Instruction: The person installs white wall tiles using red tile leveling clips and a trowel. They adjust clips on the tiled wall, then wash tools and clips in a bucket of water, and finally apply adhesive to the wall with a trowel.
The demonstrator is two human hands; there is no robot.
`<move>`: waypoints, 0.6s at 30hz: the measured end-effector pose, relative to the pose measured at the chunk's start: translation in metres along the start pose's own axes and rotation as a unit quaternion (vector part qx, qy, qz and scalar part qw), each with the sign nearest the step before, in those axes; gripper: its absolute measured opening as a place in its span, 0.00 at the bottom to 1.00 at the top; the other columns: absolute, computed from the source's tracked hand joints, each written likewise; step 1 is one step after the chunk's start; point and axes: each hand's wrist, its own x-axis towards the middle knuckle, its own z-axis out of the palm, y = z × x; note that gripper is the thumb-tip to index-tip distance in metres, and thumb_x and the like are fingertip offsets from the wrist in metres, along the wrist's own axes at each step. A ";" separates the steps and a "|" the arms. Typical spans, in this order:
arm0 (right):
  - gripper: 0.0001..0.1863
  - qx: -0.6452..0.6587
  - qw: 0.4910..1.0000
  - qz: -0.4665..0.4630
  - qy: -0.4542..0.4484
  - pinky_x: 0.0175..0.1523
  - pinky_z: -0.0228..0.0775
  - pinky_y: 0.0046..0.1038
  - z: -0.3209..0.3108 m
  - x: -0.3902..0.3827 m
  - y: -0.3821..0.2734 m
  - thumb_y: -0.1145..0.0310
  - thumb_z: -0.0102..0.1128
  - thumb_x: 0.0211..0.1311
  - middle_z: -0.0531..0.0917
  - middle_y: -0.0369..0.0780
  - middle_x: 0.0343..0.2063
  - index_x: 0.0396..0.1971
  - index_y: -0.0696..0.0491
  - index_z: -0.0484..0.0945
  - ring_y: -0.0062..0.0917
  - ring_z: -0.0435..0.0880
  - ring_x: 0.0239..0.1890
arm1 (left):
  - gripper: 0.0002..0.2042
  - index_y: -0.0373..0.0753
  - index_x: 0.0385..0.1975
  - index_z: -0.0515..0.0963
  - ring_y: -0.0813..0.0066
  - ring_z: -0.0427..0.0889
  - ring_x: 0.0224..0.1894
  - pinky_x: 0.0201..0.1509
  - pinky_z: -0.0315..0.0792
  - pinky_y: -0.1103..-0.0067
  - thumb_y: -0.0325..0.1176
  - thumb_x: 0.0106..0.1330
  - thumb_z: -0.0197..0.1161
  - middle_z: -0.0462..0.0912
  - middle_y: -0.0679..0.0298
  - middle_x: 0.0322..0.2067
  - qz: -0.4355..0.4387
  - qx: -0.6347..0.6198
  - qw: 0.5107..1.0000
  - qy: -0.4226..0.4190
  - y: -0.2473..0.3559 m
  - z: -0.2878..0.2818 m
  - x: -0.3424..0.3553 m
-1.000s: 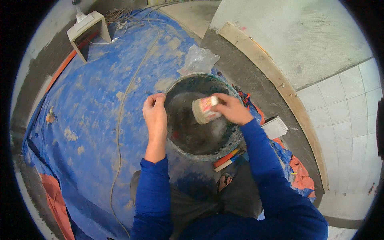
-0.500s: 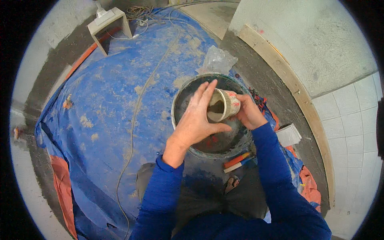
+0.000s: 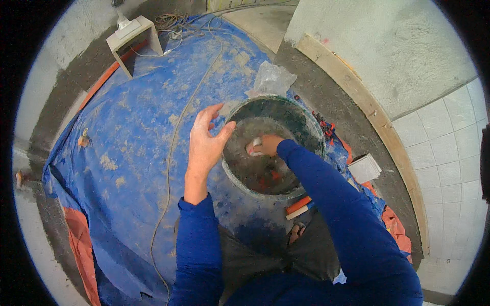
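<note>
A large dark round bucket (image 3: pixel 245 181) with murky contents, red patches showing in them, sits on the blue tarpaulin (image 3: pixel 132 143). My right hand (image 3: pixel 268 144) reaches down inside it, closed on a white-and-red cup (image 3: pixel 252 149), which is partly hidden by the hand and the murky liquid. My left hand (image 3: pixel 206 143) hovers over the left rim of the bucket with thumb and fingers apart and nothing between them. A crumpled clear plastic bag (image 3: pixel 273 79) lies behind the bucket.
Tools with red and pale handles (image 3: pixel 296 207) lie below the bucket, white tiles (image 3: pixel 363 167) to its right. A long board (image 3: pixel 357 92) runs along the right wall. A small stand (image 3: pixel 130 28) is at the back left. A cable (image 3: pixel 166 214) crosses the tarpaulin.
My right hand has lowered the cup into the bucket. My left hand, which was spread round the cup half a second ago, has moved left, away from it.
</note>
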 end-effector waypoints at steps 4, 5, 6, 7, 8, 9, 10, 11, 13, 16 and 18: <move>0.33 0.103 0.994 -0.004 0.045 0.64 0.71 0.40 -0.020 -0.013 0.016 0.49 0.64 0.61 0.83 0.58 0.52 0.57 0.61 0.79 0.49 0.82 0.57 | 0.22 0.38 0.55 0.80 0.59 0.81 0.56 0.57 0.76 0.66 0.37 0.62 0.71 0.80 0.56 0.56 0.000 -0.023 1.000 -0.006 -0.006 -0.002 0.000; 0.32 0.146 0.982 -0.008 0.117 0.66 0.69 0.39 -0.026 -0.018 0.022 0.52 0.64 0.61 0.82 0.58 0.53 0.58 0.60 0.79 0.49 0.80 0.59 | 0.21 0.38 0.54 0.81 0.59 0.81 0.56 0.57 0.76 0.67 0.37 0.62 0.71 0.81 0.57 0.55 0.003 -0.035 0.999 -0.010 -0.006 -0.002 0.000; 0.31 0.126 0.991 0.000 0.044 0.67 0.68 0.39 -0.023 -0.023 0.026 0.61 0.67 0.59 0.76 0.58 0.61 0.63 0.55 0.76 0.50 0.77 0.63 | 0.20 0.38 0.53 0.81 0.60 0.81 0.56 0.56 0.76 0.67 0.37 0.62 0.71 0.81 0.57 0.55 0.017 -0.051 0.999 -0.004 -0.007 -0.002 0.000; 0.34 0.108 0.993 0.003 0.049 0.66 0.70 0.41 -0.014 -0.027 0.025 0.60 0.69 0.56 0.76 0.58 0.61 0.64 0.52 0.74 0.50 0.78 0.61 | 0.20 0.38 0.53 0.81 0.60 0.81 0.55 0.56 0.77 0.67 0.37 0.62 0.71 0.81 0.58 0.55 0.005 -0.059 0.998 -0.016 -0.007 -0.001 0.001; 0.37 0.106 0.991 -0.008 0.086 0.64 0.73 0.42 -0.002 -0.028 0.022 0.59 0.71 0.54 0.76 0.58 0.61 0.66 0.49 0.73 0.50 0.79 0.60 | 0.19 0.38 0.52 0.81 0.59 0.82 0.55 0.56 0.77 0.67 0.37 0.62 0.71 0.81 0.58 0.55 0.006 -0.067 0.997 -0.021 -0.006 0.001 0.002; 0.40 0.099 0.991 -0.011 0.090 0.62 0.75 0.44 0.009 -0.024 0.017 0.57 0.73 0.51 0.76 0.58 0.60 0.67 0.46 0.71 0.50 0.81 0.59 | 0.19 0.39 0.52 0.82 0.59 0.82 0.55 0.56 0.77 0.67 0.37 0.62 0.71 0.81 0.58 0.55 0.009 -0.073 0.997 -0.025 -0.007 0.003 0.005; 0.44 0.072 0.986 -0.098 0.115 0.62 0.75 0.45 0.022 -0.020 0.011 0.56 0.74 0.50 0.74 0.58 0.62 0.69 0.45 0.68 0.51 0.80 0.59 | 0.19 0.39 0.52 0.82 0.59 0.82 0.54 0.55 0.77 0.68 0.37 0.62 0.71 0.81 0.58 0.55 0.005 -0.068 0.997 -0.021 -0.007 0.004 0.006; 0.47 0.044 0.979 -0.172 0.104 0.62 0.75 0.46 0.034 -0.015 0.004 0.55 0.76 0.48 0.72 0.59 0.64 0.71 0.45 0.65 0.52 0.79 0.60 | 0.19 0.39 0.52 0.82 0.59 0.82 0.54 0.55 0.77 0.68 0.37 0.62 0.70 0.81 0.58 0.54 0.000 -0.059 0.998 -0.021 -0.007 0.005 0.006; 0.53 -0.001 0.979 -0.194 0.066 0.63 0.74 0.47 0.046 0.000 -0.012 0.53 0.78 0.45 0.70 0.59 0.65 0.73 0.44 0.61 0.53 0.78 0.60 | 0.18 0.39 0.51 0.82 0.58 0.82 0.53 0.55 0.77 0.68 0.37 0.62 0.70 0.82 0.58 0.53 -0.005 -0.051 0.999 -0.019 -0.008 0.005 0.006; 0.56 -0.032 0.996 -0.081 -0.001 0.64 0.72 0.48 0.045 0.004 -0.031 0.54 0.80 0.41 0.72 0.59 0.64 0.73 0.45 0.59 0.54 0.79 0.60 | 0.18 0.38 0.51 0.82 0.58 0.82 0.52 0.55 0.77 0.68 0.37 0.62 0.70 0.82 0.58 0.51 -0.007 -0.051 0.998 -0.018 -0.010 0.003 0.005; 0.56 -0.034 0.995 -0.084 -0.032 0.65 0.71 0.47 0.034 -0.005 -0.036 0.56 0.80 0.40 0.73 0.58 0.63 0.72 0.48 0.60 0.55 0.79 0.60 | 0.18 0.38 0.51 0.82 0.58 0.82 0.52 0.54 0.77 0.68 0.37 0.62 0.70 0.83 0.57 0.50 0.009 -0.054 0.999 -0.003 -0.010 0.001 0.004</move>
